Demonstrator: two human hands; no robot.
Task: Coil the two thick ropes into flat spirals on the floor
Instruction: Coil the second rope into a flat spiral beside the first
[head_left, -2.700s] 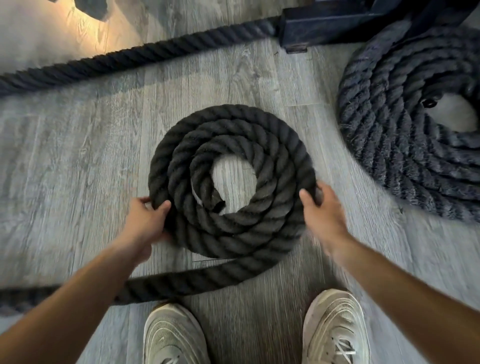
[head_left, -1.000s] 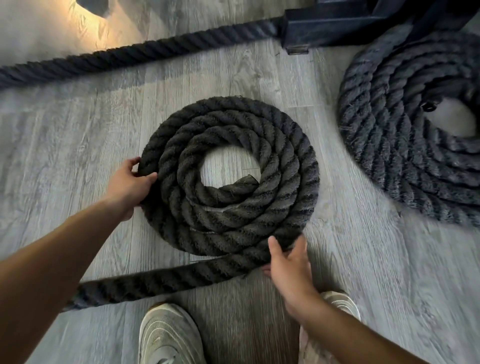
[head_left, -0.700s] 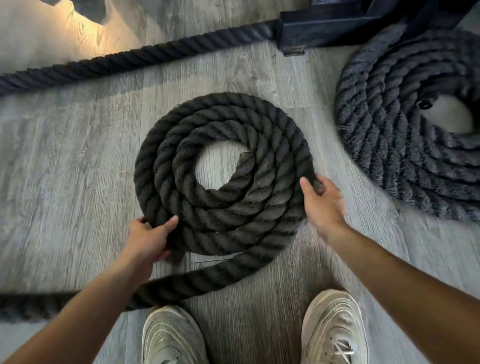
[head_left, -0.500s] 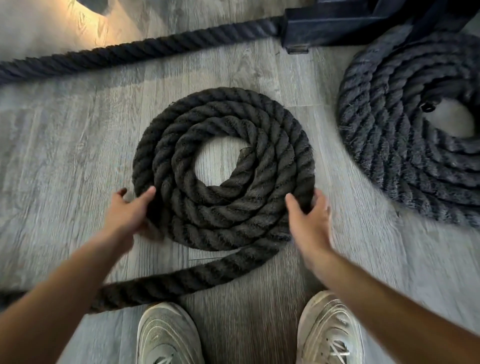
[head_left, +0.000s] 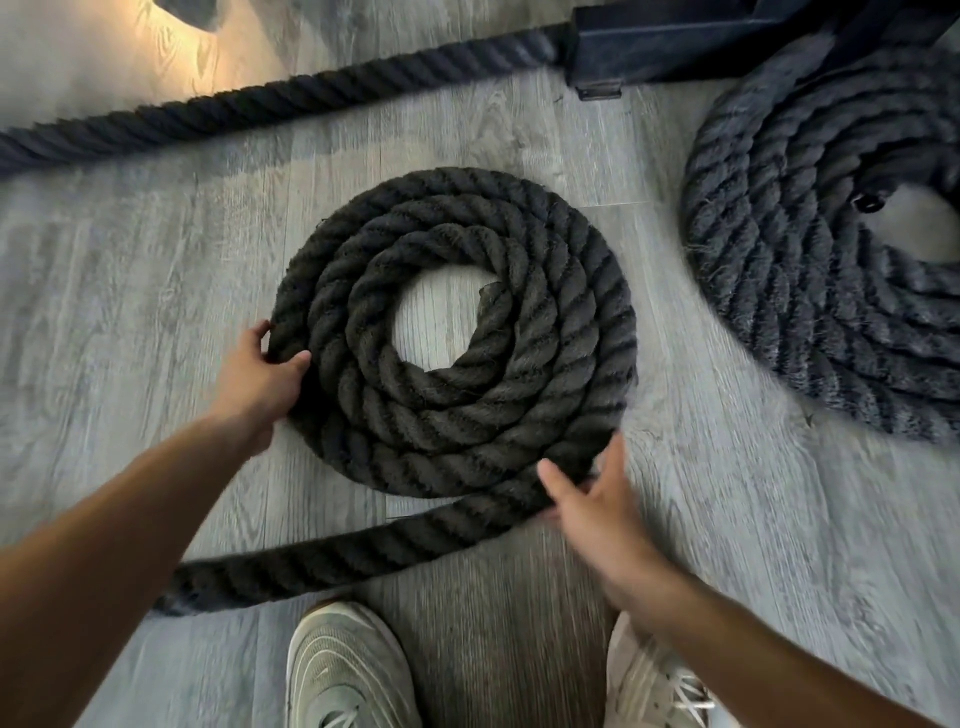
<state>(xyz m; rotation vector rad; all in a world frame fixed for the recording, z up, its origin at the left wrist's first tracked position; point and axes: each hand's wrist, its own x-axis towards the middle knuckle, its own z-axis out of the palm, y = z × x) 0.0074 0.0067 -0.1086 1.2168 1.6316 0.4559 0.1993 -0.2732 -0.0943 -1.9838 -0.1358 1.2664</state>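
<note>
Since half a second ago the right hand (head_left: 597, 512) has slid down to the near right edge of the dark rope coil (head_left: 452, 332), and the left hand (head_left: 260, 382) has climbed a little up the coil's left rim. From the head view, the left hand's grip is clenched on the outermost turn — thumb on top, fingers curled round the outside. The right hand's grip is released, its fingers spread and straight against the outer strand where the tail (head_left: 322, 556) leaves the spiral and runs left across the grey plank floor (head_left: 130, 291). A second, larger coil (head_left: 810, 291) lies flat at the right — well apart from the first. Another rope length (head_left: 270, 104) stretches along the top toward a dark frame base (head_left: 675, 47). Two pale sneakers (head_left: 348, 670) stand at the bottom.
</note>
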